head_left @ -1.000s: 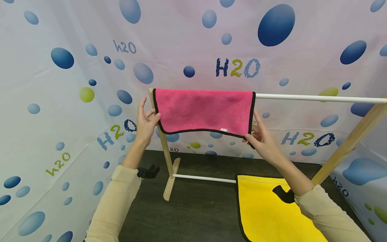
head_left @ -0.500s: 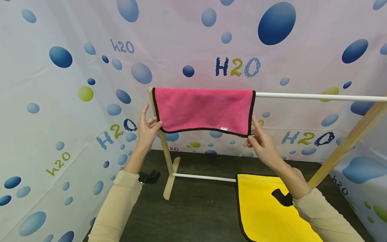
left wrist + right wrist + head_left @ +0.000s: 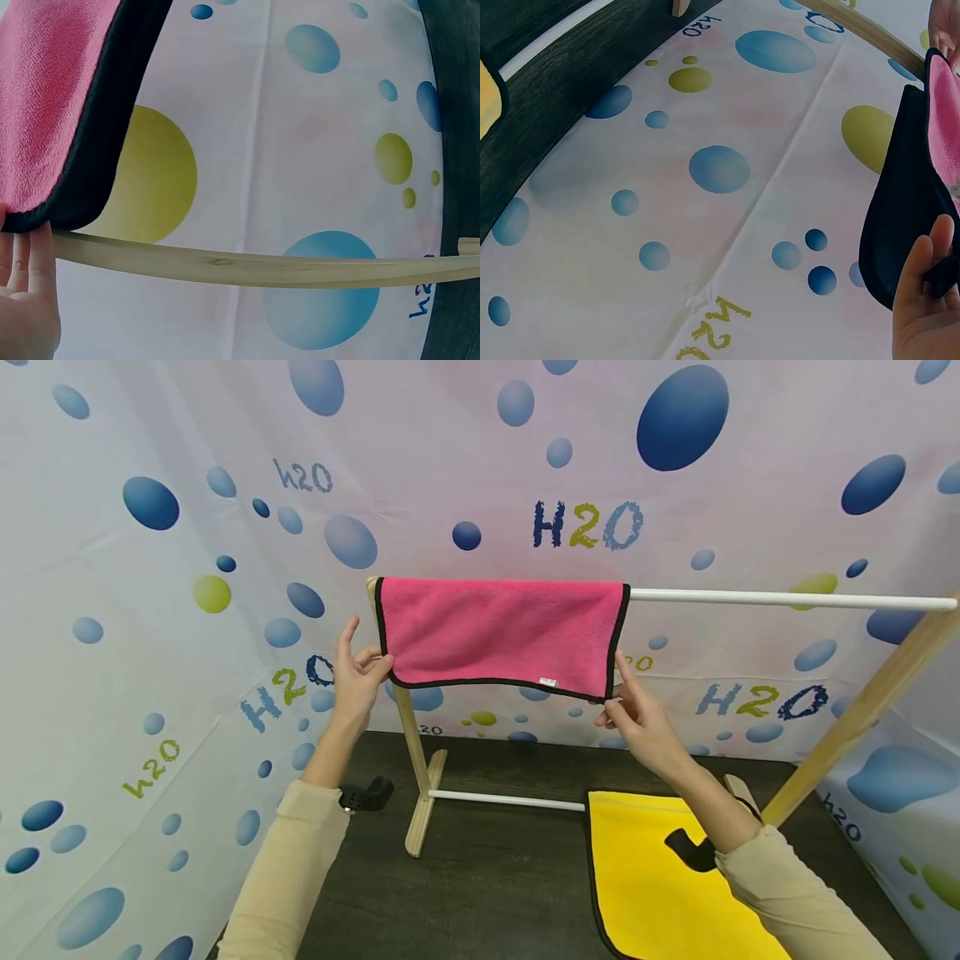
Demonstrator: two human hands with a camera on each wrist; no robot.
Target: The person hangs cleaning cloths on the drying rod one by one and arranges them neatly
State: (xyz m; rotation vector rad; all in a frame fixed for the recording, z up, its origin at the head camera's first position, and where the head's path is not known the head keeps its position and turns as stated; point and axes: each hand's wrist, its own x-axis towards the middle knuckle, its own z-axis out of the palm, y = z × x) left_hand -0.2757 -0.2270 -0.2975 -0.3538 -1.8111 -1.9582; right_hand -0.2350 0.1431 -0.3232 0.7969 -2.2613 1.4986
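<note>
A pink towel (image 3: pixel 502 631) with black edging and a small white label hangs over the top white rod (image 3: pixel 787 599) of a wooden rack, at its left end. My left hand (image 3: pixel 356 685) pinches the towel's left edge near the lower corner, with the index finger raised. At the lower right corner, my right hand (image 3: pixel 641 727) holds the black edging between thumb and fingers. The right wrist view shows the towel's dark back layer (image 3: pixel 900 202) hanging behind the pink front, close to the right hand (image 3: pixel 926 322).
A yellow towel (image 3: pixel 652 893) with black edging hangs lower right, over the rack's lower rod (image 3: pixel 510 801). Wooden posts stand at the left (image 3: pixel 411 735) and right (image 3: pixel 862 710). Behind is a bubble-printed curtain (image 3: pixel 450 452); the dark wooden surface (image 3: pixel 465 885) lies below.
The left hand has slid slightly down the towel's left edge. My right hand has drawn the lower right corner a little to the left, slanting the right edge.
</note>
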